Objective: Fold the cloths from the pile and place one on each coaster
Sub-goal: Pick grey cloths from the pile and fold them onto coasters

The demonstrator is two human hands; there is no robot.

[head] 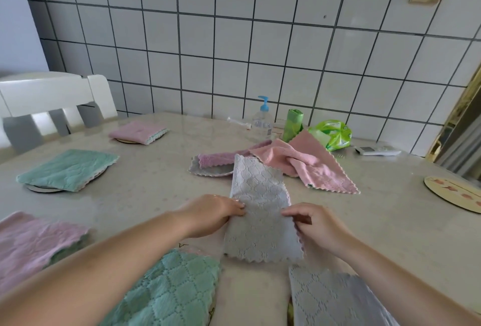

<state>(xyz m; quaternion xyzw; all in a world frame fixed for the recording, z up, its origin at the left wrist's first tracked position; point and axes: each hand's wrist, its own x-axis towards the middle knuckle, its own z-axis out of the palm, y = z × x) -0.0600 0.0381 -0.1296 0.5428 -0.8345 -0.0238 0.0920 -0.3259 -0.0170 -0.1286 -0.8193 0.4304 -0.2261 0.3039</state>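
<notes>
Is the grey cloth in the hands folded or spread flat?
Folded lengthwise: the grey cloth lies as a narrow strip, left hand and right hand pinching its sides.

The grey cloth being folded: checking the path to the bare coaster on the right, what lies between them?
Head view: only bare table between the grey cloth and the bare coaster.

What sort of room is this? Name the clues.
Probably a home kitchen or dining corner: a white tiled wall, a white chair drawn up to the table, and a pump bottle beside household bags.
</notes>
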